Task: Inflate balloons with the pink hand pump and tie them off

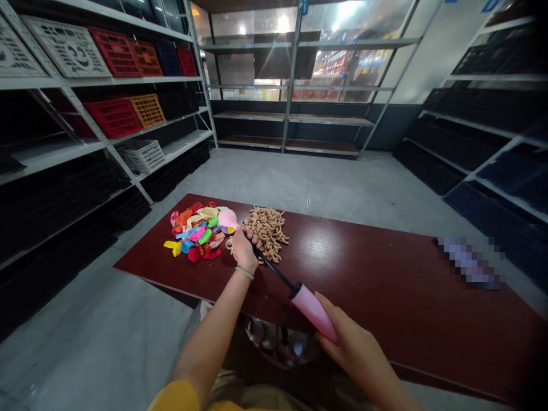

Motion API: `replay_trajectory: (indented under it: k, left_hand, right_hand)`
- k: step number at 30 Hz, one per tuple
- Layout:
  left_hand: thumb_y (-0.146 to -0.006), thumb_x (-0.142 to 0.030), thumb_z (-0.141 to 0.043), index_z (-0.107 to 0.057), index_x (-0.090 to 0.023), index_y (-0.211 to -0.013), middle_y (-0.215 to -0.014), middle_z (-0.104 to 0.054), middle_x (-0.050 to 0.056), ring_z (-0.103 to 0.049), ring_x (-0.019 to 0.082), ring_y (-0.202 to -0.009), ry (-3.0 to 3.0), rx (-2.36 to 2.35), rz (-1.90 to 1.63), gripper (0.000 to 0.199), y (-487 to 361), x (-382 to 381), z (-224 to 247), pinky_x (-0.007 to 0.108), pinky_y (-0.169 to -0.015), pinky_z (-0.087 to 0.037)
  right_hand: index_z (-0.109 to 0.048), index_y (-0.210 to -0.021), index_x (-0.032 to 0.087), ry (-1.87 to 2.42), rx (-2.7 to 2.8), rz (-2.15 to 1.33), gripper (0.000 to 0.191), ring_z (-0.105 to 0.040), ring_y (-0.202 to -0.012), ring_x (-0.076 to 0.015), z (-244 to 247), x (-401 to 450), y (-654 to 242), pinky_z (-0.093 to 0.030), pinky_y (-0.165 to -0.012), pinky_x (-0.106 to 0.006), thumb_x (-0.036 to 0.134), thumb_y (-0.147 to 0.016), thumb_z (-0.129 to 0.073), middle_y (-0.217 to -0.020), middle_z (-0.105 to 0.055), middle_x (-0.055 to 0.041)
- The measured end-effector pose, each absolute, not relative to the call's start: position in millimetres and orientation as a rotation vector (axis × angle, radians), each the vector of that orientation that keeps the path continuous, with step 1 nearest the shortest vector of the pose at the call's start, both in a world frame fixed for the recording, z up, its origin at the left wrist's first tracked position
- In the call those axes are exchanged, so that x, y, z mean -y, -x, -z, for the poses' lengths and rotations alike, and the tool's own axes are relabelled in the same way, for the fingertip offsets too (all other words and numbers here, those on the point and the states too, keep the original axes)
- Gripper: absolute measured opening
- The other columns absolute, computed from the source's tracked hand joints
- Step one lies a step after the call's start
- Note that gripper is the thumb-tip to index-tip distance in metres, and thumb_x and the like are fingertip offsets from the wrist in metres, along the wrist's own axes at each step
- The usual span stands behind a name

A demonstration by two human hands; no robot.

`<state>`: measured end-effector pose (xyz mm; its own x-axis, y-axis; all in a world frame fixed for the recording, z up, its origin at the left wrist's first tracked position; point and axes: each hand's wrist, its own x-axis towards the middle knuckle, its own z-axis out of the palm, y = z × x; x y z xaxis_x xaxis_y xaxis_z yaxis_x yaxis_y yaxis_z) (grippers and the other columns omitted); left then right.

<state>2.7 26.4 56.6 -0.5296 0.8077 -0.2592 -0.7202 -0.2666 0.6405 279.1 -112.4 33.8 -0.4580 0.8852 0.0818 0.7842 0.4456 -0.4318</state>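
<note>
My left hand point(245, 250) is closed around the far end of a hand pump, where a small, partly inflated pale pink balloon point(227, 218) sticks out. The pump's pink barrel point(314, 313) is gripped in my right hand point(346, 334), and its black rod point(277, 270) shows between the two hands. A pile of limp coloured balloons point(206, 235) lies to the left of my left hand. Just beyond and to the right of that hand is a heap of small tan curved pieces point(268, 228).
The dark red table point(342, 262) carries a blurred purple item point(468, 262) at its right end. Shelves with red, orange and white crates point(145, 155) stand at the left. Bare shelving point(327, 120) spans the back, and dark racks line the right.
</note>
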Motion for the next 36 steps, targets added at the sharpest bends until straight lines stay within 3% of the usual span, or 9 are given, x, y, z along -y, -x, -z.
replay_trajectory:
  k: [7, 19, 29, 36]
  left_hand:
    - [-0.086, -0.033, -0.056, -0.042, -0.022, -0.077, -0.056, -0.037, -0.008, -0.036, 0.007, -0.039, -0.176, -0.792, -1.984, 0.02, -6, -23, -59, 0.019, -0.035, -0.026]
    - [-0.088, -0.04, -0.057, -0.043, -0.022, -0.081, -0.06, -0.039, -0.007, -0.038, 0.007, -0.043, -0.274, -0.776, -1.829, 0.024, -47, 9, -48, 0.018, -0.038, -0.031]
    - [-0.089, -0.037, -0.056, -0.043, -0.021, -0.08, -0.057, -0.037, -0.007, -0.037, 0.007, -0.04, -0.266, -0.769, -1.937, 0.023, -8, -1, -55, 0.017, -0.036, -0.027]
    - [-0.09, -0.033, -0.053, -0.043, -0.021, -0.078, -0.058, -0.036, -0.007, -0.037, 0.007, -0.04, -0.24, -0.793, -1.981, 0.021, 18, -9, -50, 0.017, -0.037, -0.028]
  right_hand:
    - [-0.022, -0.153, 0.041, 1.42, 2.304, -0.321, 0.079, -0.072, -0.091, -0.0242, -29, 125, -298, -0.06, -0.066, -0.034, 0.023, -0.084, -0.056, -0.112, -0.07, -0.0018]
    - [-0.039, -0.147, 0.032, 1.462, 2.244, -0.494, 0.065, -0.072, -0.098, -0.0257, -35, 93, -227, -0.06, -0.083, -0.038, 0.032, -0.086, -0.06, -0.128, -0.067, -0.0055]
    - [-0.023, -0.154, 0.03, 1.254, 2.379, -0.406, 0.071, -0.069, -0.105, -0.0234, -27, 109, -248, -0.059, -0.081, -0.034, 0.028, -0.091, -0.055, -0.125, -0.066, -0.0078]
    - [-0.027, -0.153, 0.029, 1.153, 2.409, -0.267, 0.065, -0.07, -0.099, -0.0196, -24, 125, -294, -0.058, -0.078, -0.027, 0.027, -0.093, -0.051, -0.119, -0.068, -0.0059]
